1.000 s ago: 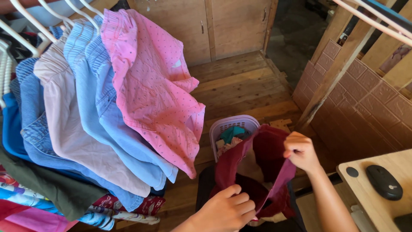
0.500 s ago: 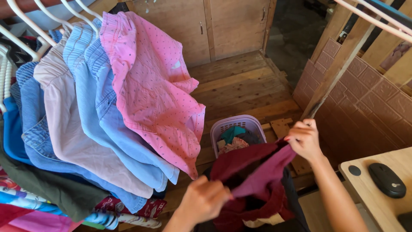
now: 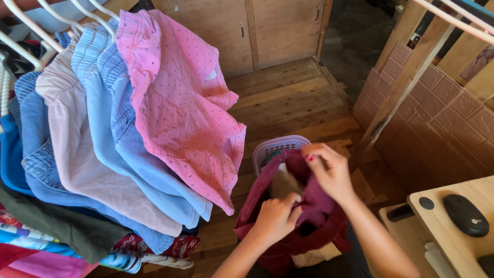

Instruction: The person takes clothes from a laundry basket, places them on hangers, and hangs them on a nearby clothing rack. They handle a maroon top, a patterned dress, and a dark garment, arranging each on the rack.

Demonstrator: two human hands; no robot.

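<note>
Maroon garment [image 3: 288, 242] gripped by both closed hands, left hand [image 3: 275, 219], right hand [image 3: 329, 172], above lilac laundry basket [image 3: 272, 146] holding clothes.

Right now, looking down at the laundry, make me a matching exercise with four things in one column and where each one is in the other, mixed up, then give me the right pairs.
Things:
1. dark red cloth garment
2. pink dotted shorts
3. lilac plastic laundry basket
4. black oval computer mouse

Places:
A. on the light wooden desk at the right
B. hanging on the white rack at the upper left
C. on the wooden plank floor, behind the hands
D. in the grip of both hands, left hand and right hand

Pairs: 1-D, 2-B, 3-C, 4-A
</note>
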